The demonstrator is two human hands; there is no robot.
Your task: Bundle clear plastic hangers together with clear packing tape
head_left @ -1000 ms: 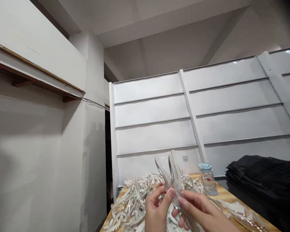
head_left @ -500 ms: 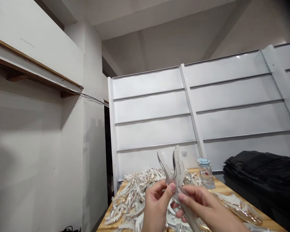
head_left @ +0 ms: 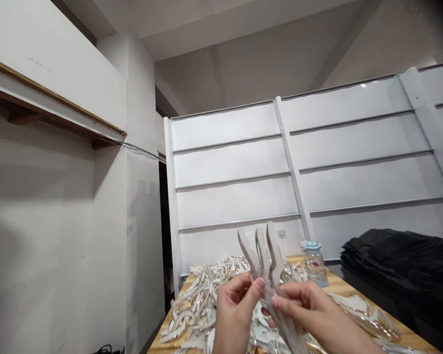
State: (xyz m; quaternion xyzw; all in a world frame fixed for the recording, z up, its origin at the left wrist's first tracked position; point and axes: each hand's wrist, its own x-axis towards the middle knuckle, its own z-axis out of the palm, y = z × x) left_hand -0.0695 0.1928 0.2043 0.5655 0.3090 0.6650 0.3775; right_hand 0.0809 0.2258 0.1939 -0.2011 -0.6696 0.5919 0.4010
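Note:
My left hand (head_left: 238, 307) pinches several slim, wavy strips (head_left: 259, 253) near their middle, thumb pressed on the front. They look white with shiny, clear plastic edges; I cannot make out their exact kind. Their upper ends fan apart into three tips. Just below and to the right, my right hand (head_left: 304, 307) is closed around the lower part of the same strips, which run down between both hands. A large loose pile of similar curved strips (head_left: 199, 305) covers the wooden table behind and beneath my hands.
A clear bottle with a blue lid (head_left: 315, 263) stands at the table's back right. A neater stack of strips (head_left: 365, 312) lies right of my right hand. Black folded material (head_left: 402, 265) is heaped beyond the table (head_left: 409, 337). A white panelled partition (head_left: 236, 201) rises behind.
The strips' upper ends have spread from two visible groups into three separate tips. My left hand has shifted slightly left; my right hand has barely moved.

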